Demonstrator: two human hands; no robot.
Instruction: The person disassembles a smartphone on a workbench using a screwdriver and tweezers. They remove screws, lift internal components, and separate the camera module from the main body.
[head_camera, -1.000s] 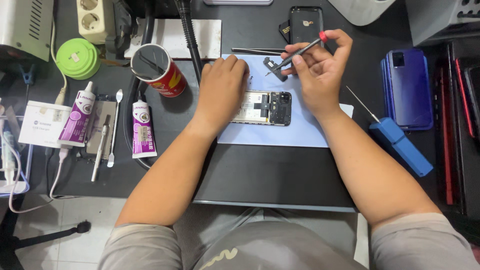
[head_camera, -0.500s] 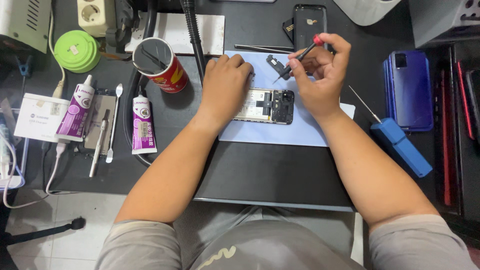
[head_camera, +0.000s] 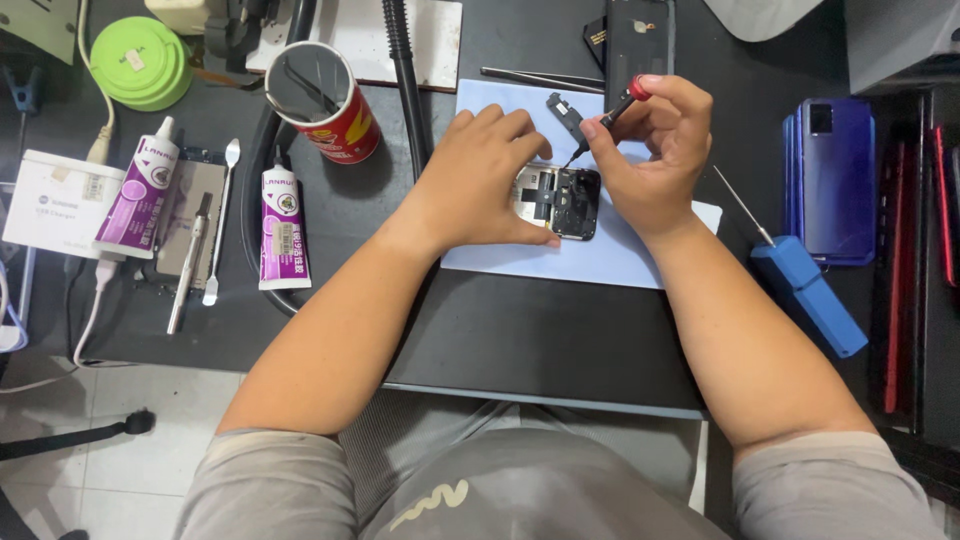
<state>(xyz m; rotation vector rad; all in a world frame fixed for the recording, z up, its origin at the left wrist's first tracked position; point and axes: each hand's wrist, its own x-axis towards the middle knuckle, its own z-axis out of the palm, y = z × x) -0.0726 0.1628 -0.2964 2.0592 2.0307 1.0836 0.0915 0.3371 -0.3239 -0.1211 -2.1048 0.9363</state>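
Blue mat (head_camera: 600, 262) on the dark counter (head_camera: 520, 340) carries an opened phone (head_camera: 560, 200), pinned flat under the left hand (head_camera: 480, 180). The right hand (head_camera: 655, 150) is pinched shut on a red-capped screwdriver (head_camera: 610, 112), its tip angled down toward the phone's top edge. A slip of that tip could likely scratch the bare board, and a loosened screw might roll off the mat; a small black part (head_camera: 565, 112) lies loose just above the phone. Against the earlier frames, the screwdriver tip has come down from near that black part toward the phone, while the left hand stays pressed on it.
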